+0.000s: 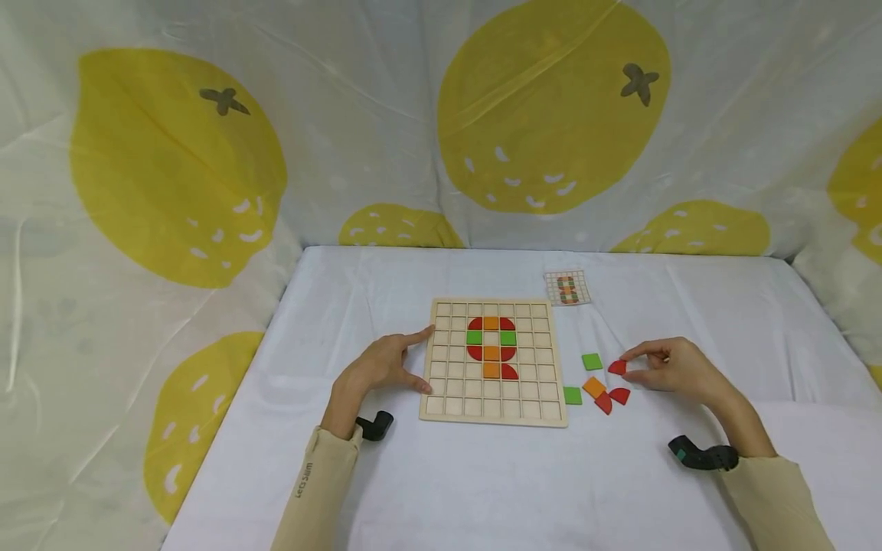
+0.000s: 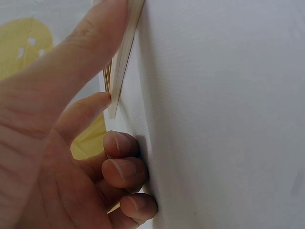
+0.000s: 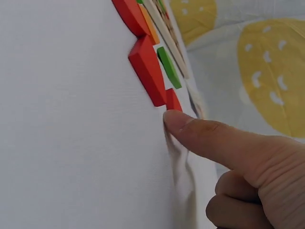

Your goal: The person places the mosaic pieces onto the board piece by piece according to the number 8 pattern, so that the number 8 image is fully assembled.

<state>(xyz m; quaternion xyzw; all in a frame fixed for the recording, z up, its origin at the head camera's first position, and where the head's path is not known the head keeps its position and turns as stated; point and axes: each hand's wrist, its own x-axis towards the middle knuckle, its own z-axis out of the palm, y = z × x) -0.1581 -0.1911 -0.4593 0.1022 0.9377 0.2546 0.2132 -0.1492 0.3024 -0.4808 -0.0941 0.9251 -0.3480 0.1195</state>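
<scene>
A wooden grid board (image 1: pixel 455 409) lies flat, with red, orange and green tiles set in its middle squares. My left hand (image 1: pixel 382 363) touches the board's left edge with thumb and index finger spread apart; the left wrist view shows the other fingers curled loosely beside the cloth. To the right of the board, my right hand (image 1: pixel 678 371) has a red quarter-circle tile (image 1: pixel 616 367) between thumb and index fingertips, low over the cloth. Around it lie two more red quarter-circles (image 1: pixel 620 396), an orange square (image 1: pixel 594 387) and two green squares (image 1: pixel 592 361).
A small pattern card (image 1: pixel 584 288) lies behind the board's far right corner. White cloth (image 1: pixel 496 490) covers the table, and a lemon-print sheet (image 1: pixel 358 115) hangs behind and at the sides. A black wrist camera (image 1: pixel 703 453) sits on the right wrist.
</scene>
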